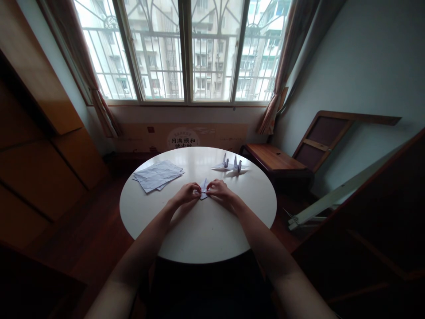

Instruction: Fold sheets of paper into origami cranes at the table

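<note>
A small piece of folded paper (pixel 204 195), pale and pointed at its top, is between my two hands over the middle of the round white table (pixel 199 239). My left hand (pixel 190 192) pinches its left side, fingers closed. On the other side, my right hand (pixel 218 189) grips the paper's right edge with thumb and fingers together. Part of the paper is covered by my fingertips. Two folded paper cranes (pixel 237 165) stand farther back on the right, wings spread. At the back left lies a stack of creased paper sheets (pixel 158 174).
Beyond the table, a wide cardboard box (pixel 139 137) leans under the barred window (pixel 212 66). A low wooden bench (pixel 270 157) stands behind at the right, near a framed wooden panel (pixel 322 137). Orange-brown cabinets (pixel 29 186) line the left side.
</note>
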`<state>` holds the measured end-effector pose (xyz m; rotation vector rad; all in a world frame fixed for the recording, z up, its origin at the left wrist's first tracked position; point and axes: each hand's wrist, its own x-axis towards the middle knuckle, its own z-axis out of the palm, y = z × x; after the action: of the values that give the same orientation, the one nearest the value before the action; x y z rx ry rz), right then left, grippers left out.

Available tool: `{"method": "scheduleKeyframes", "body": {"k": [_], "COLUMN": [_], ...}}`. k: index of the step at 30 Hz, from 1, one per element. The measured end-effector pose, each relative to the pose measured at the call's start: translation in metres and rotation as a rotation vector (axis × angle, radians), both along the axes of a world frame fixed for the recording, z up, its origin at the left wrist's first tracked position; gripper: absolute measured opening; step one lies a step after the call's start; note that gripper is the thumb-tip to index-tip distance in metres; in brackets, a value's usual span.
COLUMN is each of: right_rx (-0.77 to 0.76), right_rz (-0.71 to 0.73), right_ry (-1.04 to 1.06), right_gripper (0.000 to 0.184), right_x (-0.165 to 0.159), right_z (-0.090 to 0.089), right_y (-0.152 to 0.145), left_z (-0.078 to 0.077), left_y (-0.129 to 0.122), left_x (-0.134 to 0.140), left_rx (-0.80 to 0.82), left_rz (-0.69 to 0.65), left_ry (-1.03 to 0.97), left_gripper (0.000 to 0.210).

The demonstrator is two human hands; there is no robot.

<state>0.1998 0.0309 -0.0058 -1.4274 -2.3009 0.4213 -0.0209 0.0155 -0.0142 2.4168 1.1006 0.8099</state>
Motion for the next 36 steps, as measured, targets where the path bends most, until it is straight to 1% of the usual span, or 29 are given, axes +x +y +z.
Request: {"method": "scheduleKeyframes", "body": {"k": [3,7,12,15,17,21,24,27,29,32,34,36], "right_rx": [0.009,0.019,0.041,0.086,0.112,0.073,0.020,0.009,0.027,0.081,0.134,0.189], "right_rz": [-0.011,-0.022,-0.041,-0.071,-0.084,-0.034,0.017,0.124,0.177,0.185,0.188,0.196], "right_ry": [-0.002,-0.007,0.060,0.105,0.121,0.117,0.113,0.152,0.168,0.168,0.188,0.222], "right_gripper": [0.025,0.027,0.025,0.023,0.023,0.023,0.025,0.029,0.030,0.038,0.028,0.018], "right_x": [-0.001,-0.002,-0.001,0.000,0.000,0.000,0.000,0.000,0.000,-0.001,-0.002,-0.002], "right_z": [0.000,0.001,-0.001,-0.002,-0.003,-0.003,0.000,0.003,0.003,0.000,-0.003,-0.005], "right_y": [-0.001,-0.002,0.001,0.002,0.003,0.004,0.001,-0.005,-0.008,-0.008,-0.005,-0.002], "left_z": [0.004,0.009,0.011,0.012,0.011,0.010,0.009,0.010,0.011,0.013,0.014,0.014], "left_y": [-0.003,-0.008,-0.011,-0.012,-0.012,-0.012,-0.012,-0.011,-0.011,-0.011,-0.012,-0.013], "left_x": [0.001,0.003,0.005,0.005,0.005,0.005,0.005,0.005,0.006,0.006,0.007,0.008], "left_rx": [0.014,0.030,0.068,0.073,0.071,0.083,0.081,0.082,0.101,0.118,0.097,0.060], "left_rz": [0.018,0.073,0.061,0.053,0.053,0.041,0.020,0.001,0.024,0.128,0.182,0.180], "left_ry": [0.053,0.100,0.113,0.134,0.148,0.176,0.137,0.084,0.083,0.107,0.108,0.080], "left_gripper": [0.014,0.021,0.037,0.047,0.050,0.040,0.035,0.028,0.028,0.028,0.028,0.026]}}
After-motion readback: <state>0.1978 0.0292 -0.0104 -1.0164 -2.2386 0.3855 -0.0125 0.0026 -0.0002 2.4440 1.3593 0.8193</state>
